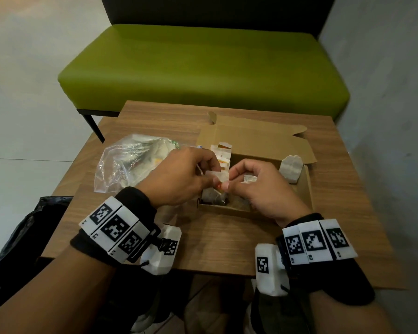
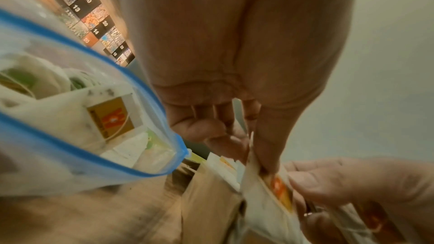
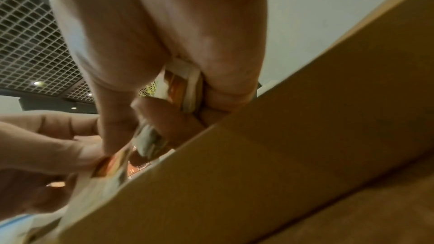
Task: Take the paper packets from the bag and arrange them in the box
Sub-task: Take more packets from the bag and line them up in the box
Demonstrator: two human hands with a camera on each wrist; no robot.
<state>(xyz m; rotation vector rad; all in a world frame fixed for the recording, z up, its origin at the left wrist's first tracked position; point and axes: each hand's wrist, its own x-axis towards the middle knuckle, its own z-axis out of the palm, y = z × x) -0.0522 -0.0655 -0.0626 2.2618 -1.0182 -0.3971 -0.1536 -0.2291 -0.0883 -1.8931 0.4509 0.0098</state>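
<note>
An open cardboard box (image 1: 304,189) sits on the wooden table (image 1: 155,126). Left of it lies a clear zip bag (image 1: 128,162) with paper packets inside (image 2: 110,118). Over the box, my left hand (image 1: 212,175) and right hand (image 1: 229,180) both pinch one white paper packet (image 1: 218,176) with an orange label (image 2: 280,190). My right hand's curled fingers hold a second packet (image 3: 180,88) against the palm. A row of packets (image 1: 223,151) stands at the box's far left. Another packet (image 1: 291,168) leans at its right end.
A green bench (image 1: 203,66) stands beyond the table, with a grey wall (image 1: 384,92) to the right. A black plastic bag (image 1: 22,232) sits on the floor at the table's left. The box lid (image 1: 263,138) is folded back away from me.
</note>
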